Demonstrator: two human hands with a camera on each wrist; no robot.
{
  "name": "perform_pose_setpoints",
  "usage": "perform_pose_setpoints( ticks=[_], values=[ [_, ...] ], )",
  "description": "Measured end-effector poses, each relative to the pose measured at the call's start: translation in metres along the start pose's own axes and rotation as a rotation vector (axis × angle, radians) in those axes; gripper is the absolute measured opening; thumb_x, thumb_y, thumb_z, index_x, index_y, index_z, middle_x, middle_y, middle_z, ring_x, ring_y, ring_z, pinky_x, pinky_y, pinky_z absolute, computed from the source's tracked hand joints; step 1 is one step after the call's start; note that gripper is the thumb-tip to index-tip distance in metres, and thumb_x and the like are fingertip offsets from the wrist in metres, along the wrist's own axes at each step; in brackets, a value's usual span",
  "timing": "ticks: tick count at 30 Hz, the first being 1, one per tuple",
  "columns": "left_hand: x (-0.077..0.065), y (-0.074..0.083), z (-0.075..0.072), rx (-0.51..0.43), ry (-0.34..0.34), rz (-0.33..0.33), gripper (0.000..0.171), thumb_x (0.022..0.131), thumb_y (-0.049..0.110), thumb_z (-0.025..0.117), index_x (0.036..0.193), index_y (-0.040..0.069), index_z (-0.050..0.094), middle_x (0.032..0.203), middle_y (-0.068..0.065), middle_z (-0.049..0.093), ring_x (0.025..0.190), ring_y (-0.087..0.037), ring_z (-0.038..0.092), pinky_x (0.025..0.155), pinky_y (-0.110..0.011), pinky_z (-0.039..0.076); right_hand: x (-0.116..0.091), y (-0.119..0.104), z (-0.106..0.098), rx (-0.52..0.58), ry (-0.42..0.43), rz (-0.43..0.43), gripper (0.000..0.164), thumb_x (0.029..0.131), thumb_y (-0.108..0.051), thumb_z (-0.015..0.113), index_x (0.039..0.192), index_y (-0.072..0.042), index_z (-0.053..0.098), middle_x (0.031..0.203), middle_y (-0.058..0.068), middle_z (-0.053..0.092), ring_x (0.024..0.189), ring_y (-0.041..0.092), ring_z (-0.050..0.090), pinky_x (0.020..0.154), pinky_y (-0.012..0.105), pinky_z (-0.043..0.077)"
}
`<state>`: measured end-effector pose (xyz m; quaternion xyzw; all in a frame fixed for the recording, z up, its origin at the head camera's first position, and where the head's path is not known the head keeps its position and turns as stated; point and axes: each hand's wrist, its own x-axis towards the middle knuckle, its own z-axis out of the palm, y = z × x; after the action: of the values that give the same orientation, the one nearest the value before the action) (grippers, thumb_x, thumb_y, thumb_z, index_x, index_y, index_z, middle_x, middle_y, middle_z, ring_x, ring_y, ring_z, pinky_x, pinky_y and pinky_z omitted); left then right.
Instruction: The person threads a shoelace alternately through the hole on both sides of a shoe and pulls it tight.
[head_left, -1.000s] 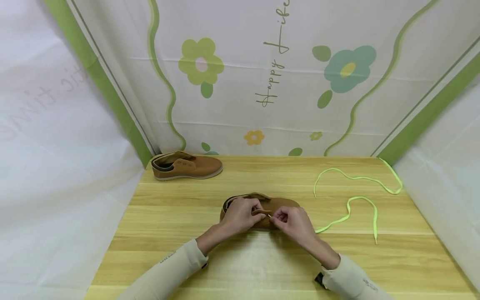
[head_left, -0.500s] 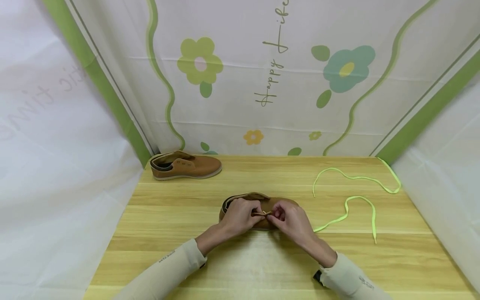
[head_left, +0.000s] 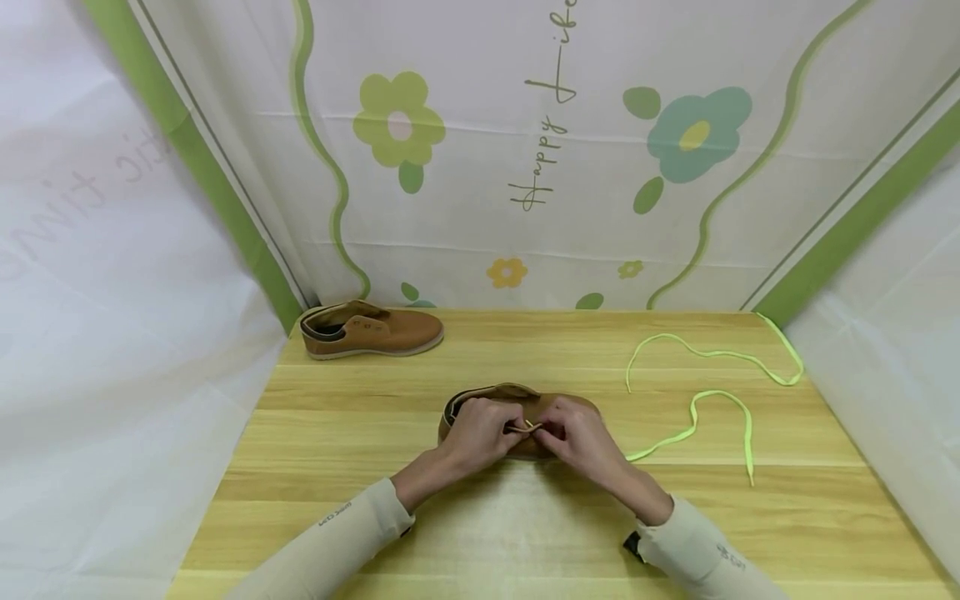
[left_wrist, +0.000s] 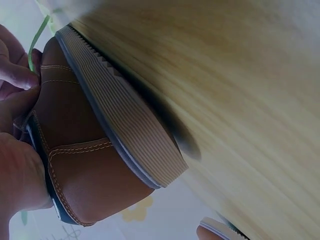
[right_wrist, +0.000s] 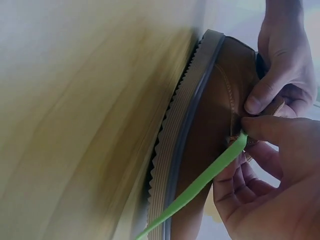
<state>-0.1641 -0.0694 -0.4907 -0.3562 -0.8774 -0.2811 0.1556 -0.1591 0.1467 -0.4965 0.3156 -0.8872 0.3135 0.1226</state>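
Observation:
A brown leather shoe [head_left: 534,408] stands on the wooden table, toe to the right. My left hand [head_left: 476,432] lies over its opening, thumb and fingers pinching the lace flap [right_wrist: 274,107]. At the front of that flap, my right hand [head_left: 585,439] pinches a neon-green shoelace [right_wrist: 200,181] between thumb and fingers. A short bit of the lace shows between both hands in the head view. From the right hand its long end trails across the table to the right. The fingertips partly hide the eyelets. The left wrist view shows the shoe's side [left_wrist: 75,110] and ribbed sole.
A matching brown shoe [head_left: 408,332], without a lace, stands at the table's back left. Another neon-green lace [head_left: 723,356] lies in curves at the back right. White printed curtains [head_left: 465,192] enclose the table [head_left: 360,383] at the back and sides.
The right hand has moved slightly up and left onto the flap. The pale lace tip seen near the flap earlier has given way to a bit of green lace between the hands.

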Motion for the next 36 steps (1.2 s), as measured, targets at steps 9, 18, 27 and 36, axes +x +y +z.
perform_pose_setpoints(
  ticks=[9, 18, 27, 36],
  values=[
    [-0.002, -0.001, 0.001, 0.000, 0.001, 0.006, 0.021, 0.082, 0.014, 0.092, 0.079, 0.019, 0.072, 0.073, 0.009, 0.074, 0.055, 0.004, 0.039, 0.052, -0.014, 0.034, 0.002, 0.002, -0.003, 0.237, -0.061, 0.113, 0.016, 0.084, 0.007, 0.083, 0.092, -0.005, 0.078, 0.085, 0.000, 0.068, 0.071, 0.004, 0.060, 0.061, 0.023, 0.052],
    [-0.002, -0.001, 0.001, -0.013, 0.004, 0.000, 0.019, 0.086, 0.012, 0.090, 0.080, 0.019, 0.074, 0.072, 0.008, 0.073, 0.053, 0.004, 0.042, 0.052, -0.012, 0.035, 0.004, 0.007, -0.004, 0.366, -0.112, 0.201, 0.012, 0.086, -0.008, 0.088, 0.094, -0.010, 0.079, 0.085, -0.003, 0.068, 0.073, 0.007, 0.061, 0.065, 0.025, 0.053],
    [-0.001, -0.003, 0.002, -0.053, -0.007, -0.012, 0.019, 0.087, 0.008, 0.087, 0.079, 0.019, 0.074, 0.072, 0.007, 0.074, 0.056, 0.002, 0.052, 0.055, -0.012, 0.041, 0.004, 0.012, -0.006, 0.466, -0.145, 0.258, 0.007, 0.088, -0.014, 0.088, 0.093, -0.014, 0.084, 0.094, 0.001, 0.073, 0.075, 0.012, 0.064, 0.064, 0.025, 0.054],
    [0.000, -0.004, 0.001, -0.081, -0.014, -0.030, 0.019, 0.086, 0.009, 0.088, 0.078, 0.018, 0.074, 0.072, 0.007, 0.074, 0.056, 0.003, 0.051, 0.056, -0.013, 0.042, 0.004, 0.019, -0.005, 0.569, -0.173, 0.323, 0.006, 0.088, -0.018, 0.089, 0.092, -0.017, 0.085, 0.097, 0.002, 0.074, 0.080, 0.018, 0.067, 0.066, 0.026, 0.057]
  ],
)
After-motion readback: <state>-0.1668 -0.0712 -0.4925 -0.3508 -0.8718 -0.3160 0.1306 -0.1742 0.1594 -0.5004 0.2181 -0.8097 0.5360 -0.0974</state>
